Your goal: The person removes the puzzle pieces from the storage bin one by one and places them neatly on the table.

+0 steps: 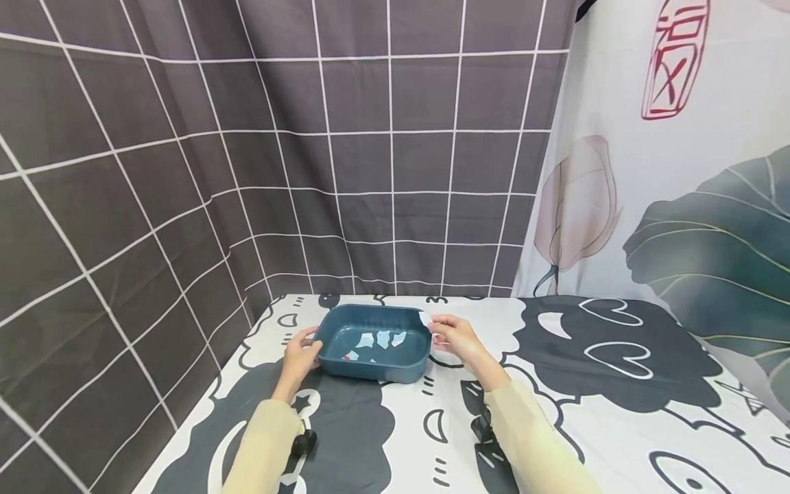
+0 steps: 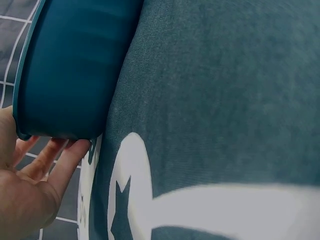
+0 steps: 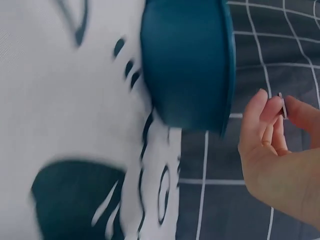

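A dark blue plastic basin (image 1: 376, 371) stands on the patterned cloth, with several small irregular flat pieces, mostly pale blue-white, lying on its bottom. One piece (image 1: 350, 355) near the front left shows some red. My left hand (image 1: 300, 358) grips the basin's left end, thumb near the rim and fingertips against the end wall in the left wrist view. Above the right rim, my right hand (image 1: 455, 337) pinches a small flat white piece (image 1: 424, 318) between thumb and fingers. Edge-on, that piece (image 3: 283, 106) looks thin in the right wrist view.
Black-and-white cartoon cloth (image 1: 426, 439) covers the surface under the basin. A dark grid curtain (image 1: 420, 158) hangs behind and along the left. On the right hangs a pale curtain (image 1: 617, 261) with leaf and flower prints.
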Demonstrator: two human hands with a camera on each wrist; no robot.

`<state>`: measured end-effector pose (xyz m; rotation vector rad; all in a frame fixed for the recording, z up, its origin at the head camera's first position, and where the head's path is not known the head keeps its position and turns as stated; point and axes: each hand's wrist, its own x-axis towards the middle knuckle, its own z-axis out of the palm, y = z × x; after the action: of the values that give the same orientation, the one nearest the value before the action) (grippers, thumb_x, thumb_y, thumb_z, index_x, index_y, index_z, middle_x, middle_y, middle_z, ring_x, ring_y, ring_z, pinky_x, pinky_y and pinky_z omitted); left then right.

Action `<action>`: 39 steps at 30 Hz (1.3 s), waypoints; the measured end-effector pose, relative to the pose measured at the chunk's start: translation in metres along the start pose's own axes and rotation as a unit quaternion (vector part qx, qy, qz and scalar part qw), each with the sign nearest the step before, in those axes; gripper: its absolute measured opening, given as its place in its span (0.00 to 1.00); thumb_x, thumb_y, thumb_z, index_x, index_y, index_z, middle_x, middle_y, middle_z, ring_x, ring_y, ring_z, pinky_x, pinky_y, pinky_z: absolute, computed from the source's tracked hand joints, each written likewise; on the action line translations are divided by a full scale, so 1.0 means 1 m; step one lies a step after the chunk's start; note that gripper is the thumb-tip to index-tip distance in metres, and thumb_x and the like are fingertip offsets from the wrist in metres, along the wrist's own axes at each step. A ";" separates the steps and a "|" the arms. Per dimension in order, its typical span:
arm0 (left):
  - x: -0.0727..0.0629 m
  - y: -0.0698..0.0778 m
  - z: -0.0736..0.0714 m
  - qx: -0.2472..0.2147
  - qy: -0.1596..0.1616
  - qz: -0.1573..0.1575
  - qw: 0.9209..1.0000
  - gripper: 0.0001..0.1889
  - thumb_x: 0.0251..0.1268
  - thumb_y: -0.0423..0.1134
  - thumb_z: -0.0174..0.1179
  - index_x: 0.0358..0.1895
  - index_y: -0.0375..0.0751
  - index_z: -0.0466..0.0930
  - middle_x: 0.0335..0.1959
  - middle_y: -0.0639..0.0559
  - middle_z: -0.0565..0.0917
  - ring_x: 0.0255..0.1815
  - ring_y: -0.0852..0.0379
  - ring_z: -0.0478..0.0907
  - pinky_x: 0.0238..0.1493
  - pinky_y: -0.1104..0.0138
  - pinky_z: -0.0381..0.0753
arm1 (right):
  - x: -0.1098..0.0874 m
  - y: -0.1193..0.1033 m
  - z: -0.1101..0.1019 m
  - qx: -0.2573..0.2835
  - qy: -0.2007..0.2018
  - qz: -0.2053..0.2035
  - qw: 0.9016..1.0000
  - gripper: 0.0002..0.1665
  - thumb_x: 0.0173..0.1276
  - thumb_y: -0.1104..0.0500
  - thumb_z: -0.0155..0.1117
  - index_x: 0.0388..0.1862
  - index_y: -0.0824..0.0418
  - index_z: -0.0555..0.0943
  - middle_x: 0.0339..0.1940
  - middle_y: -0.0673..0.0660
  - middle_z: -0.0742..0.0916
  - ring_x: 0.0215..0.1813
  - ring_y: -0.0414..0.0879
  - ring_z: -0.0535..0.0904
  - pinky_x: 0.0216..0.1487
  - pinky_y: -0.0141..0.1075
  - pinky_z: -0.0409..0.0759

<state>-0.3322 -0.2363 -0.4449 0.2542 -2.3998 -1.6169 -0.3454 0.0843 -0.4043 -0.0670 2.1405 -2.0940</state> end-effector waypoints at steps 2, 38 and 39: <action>0.000 -0.001 -0.002 0.001 -0.001 0.001 1.000 0.25 0.64 0.31 0.51 0.66 0.33 0.70 0.54 0.26 0.77 0.38 0.48 0.85 0.41 0.59 0.90 | -0.002 0.004 -0.007 -0.016 0.016 0.004 1.000 0.25 0.70 0.62 0.57 0.62 0.74 0.71 0.46 0.62 0.84 0.29 0.35 0.75 0.37 0.24 0.85; -0.004 0.003 -0.005 0.000 -0.013 0.002 1.000 0.25 0.67 0.32 0.50 0.67 0.32 0.68 0.57 0.24 0.75 0.47 0.37 0.83 0.42 0.59 0.90 | -0.031 0.034 -0.039 -0.191 -0.008 0.102 0.976 0.26 0.59 0.70 0.64 0.57 0.77 0.73 0.37 0.60 0.83 0.35 0.43 0.79 0.38 0.34 0.86; -0.003 0.003 -0.005 0.000 -0.013 0.001 1.000 0.25 0.67 0.32 0.50 0.67 0.33 0.68 0.57 0.24 0.75 0.48 0.36 0.83 0.42 0.59 0.90 | -0.031 0.034 -0.040 -0.197 -0.006 0.100 0.975 0.27 0.58 0.70 0.64 0.57 0.78 0.73 0.37 0.61 0.83 0.36 0.44 0.80 0.39 0.35 0.87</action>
<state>-0.3274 -0.2389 -0.4402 0.2317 -2.4187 -1.6303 -0.3178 0.1292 -0.4354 0.0906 2.4084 -1.5371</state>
